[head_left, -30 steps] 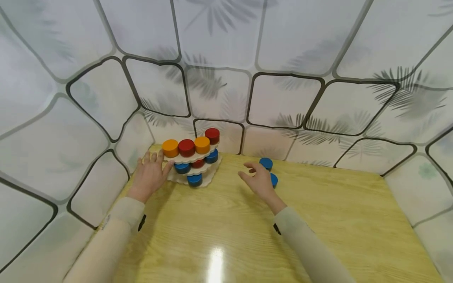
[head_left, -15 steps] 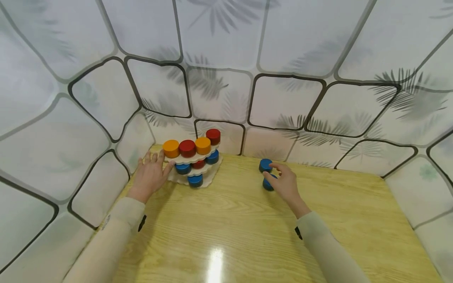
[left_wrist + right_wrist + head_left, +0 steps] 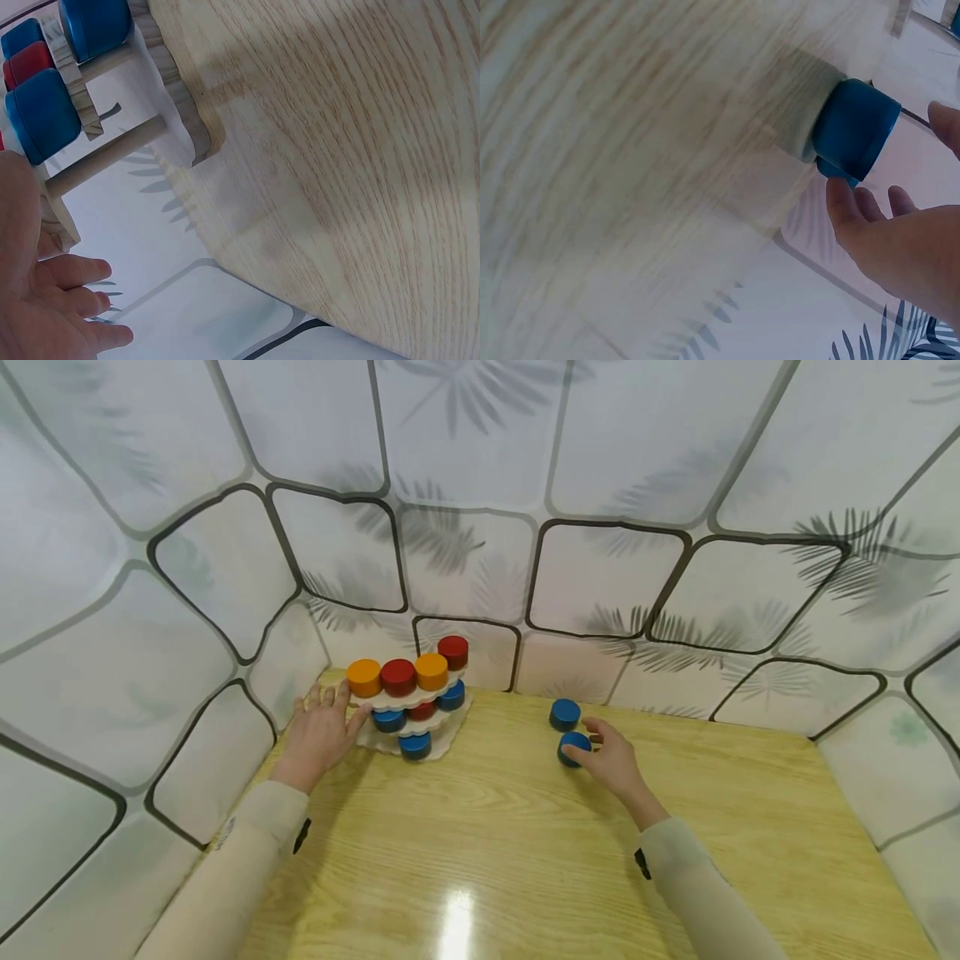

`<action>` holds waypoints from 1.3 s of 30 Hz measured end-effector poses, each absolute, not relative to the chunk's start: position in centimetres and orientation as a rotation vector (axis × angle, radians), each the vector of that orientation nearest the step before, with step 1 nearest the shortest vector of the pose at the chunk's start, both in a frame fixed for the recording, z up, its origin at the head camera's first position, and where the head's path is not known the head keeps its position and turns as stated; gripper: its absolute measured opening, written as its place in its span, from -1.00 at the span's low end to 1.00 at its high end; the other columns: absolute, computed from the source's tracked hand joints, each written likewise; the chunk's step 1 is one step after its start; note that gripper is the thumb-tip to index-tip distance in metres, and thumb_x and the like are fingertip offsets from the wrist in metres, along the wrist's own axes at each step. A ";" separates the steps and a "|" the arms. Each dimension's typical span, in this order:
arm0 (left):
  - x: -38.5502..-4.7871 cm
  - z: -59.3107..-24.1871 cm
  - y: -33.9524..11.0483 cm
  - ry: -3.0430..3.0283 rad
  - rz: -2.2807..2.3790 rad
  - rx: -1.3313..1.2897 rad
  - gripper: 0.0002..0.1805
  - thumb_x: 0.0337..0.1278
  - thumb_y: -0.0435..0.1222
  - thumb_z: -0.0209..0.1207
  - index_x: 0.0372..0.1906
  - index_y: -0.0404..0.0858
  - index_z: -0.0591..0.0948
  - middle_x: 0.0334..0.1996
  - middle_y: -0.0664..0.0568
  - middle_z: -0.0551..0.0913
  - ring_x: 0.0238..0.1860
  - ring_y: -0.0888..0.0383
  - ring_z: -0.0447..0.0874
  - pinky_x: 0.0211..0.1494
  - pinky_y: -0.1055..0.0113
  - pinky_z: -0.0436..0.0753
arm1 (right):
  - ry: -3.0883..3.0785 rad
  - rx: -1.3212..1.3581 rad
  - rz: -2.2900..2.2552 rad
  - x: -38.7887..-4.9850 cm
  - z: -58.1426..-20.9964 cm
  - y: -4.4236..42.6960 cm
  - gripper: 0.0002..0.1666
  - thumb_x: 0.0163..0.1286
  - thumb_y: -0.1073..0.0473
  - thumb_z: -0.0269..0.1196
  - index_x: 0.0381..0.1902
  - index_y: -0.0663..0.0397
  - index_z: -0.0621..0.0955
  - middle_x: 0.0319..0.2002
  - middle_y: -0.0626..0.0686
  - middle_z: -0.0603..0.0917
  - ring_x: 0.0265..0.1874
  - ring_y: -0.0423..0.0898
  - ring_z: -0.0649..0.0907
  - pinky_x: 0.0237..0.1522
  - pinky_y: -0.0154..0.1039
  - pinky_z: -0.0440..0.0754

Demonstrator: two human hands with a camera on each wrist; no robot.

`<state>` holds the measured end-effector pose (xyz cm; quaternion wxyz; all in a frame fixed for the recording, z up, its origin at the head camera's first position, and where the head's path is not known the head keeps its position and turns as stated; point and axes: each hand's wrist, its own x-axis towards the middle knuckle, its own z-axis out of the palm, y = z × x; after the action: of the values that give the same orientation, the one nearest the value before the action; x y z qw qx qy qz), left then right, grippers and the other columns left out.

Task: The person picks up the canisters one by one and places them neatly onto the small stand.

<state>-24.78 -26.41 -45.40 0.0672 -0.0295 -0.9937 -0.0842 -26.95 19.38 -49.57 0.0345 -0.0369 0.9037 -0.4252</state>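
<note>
A tiered stand [image 3: 450, 735] with pale scalloped shelves bears orange, red and blue round blocks. My left hand [image 3: 318, 735] rests at the stand's left edge, its forefinger beside the orange block [image 3: 364, 677]. In the left wrist view, several of its fingers [image 3: 86, 300] stretch out loosely behind the stand. My right hand [image 3: 615, 764] is at the nearer blue round block [image 3: 574, 749], thumb over it and fingers on its right. The right wrist view shows thumb and fingers spread around this block [image 3: 855, 127], with a gap on the thumb side. The farther blue round block [image 3: 565, 715] stands just behind.
The wooden table [image 3: 420, 852] reaches back to a pale patterned wall covering [image 3: 607, 577]. A side wall [image 3: 217, 727] stands close to my left hand. Light reflects off the table's front part.
My right hand has moved right, then slightly toward me, from left of the two loose blue blocks to the nearer one. My left hand has stayed at the stand.
</note>
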 end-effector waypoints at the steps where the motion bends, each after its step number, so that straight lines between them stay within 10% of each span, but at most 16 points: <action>1: -24.8 -45.4 -26.4 -2.994 -0.252 -0.090 -0.21 0.73 0.09 -0.23 0.61 -0.48 0.20 0.51 -0.53 0.31 0.57 -0.57 0.10 0.55 -0.51 0.12 | 2.771 -0.112 -1.306 -27.0 -49.7 19.4 -0.11 0.48 0.03 0.39 0.59 0.28 0.31 0.53 0.37 0.39 0.42 0.36 0.48 0.33 0.25 0.59; 39: -25.0 -45.7 -26.5 -3.004 -0.243 -0.077 -0.20 0.73 0.11 -0.25 0.63 -0.46 0.17 0.50 -0.55 0.31 0.57 -0.57 0.09 0.55 -0.52 0.11 | 2.763 -0.099 -1.342 -27.2 -51.1 18.3 -0.21 0.32 0.19 0.46 0.42 0.40 0.46 0.31 0.48 0.57 0.24 0.39 0.64 0.25 0.24 0.64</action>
<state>-24.98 -26.48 -45.69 0.0633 -0.0256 -0.9944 -0.0805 -27.17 18.30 -51.14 0.0342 -0.0323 0.8985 -0.4365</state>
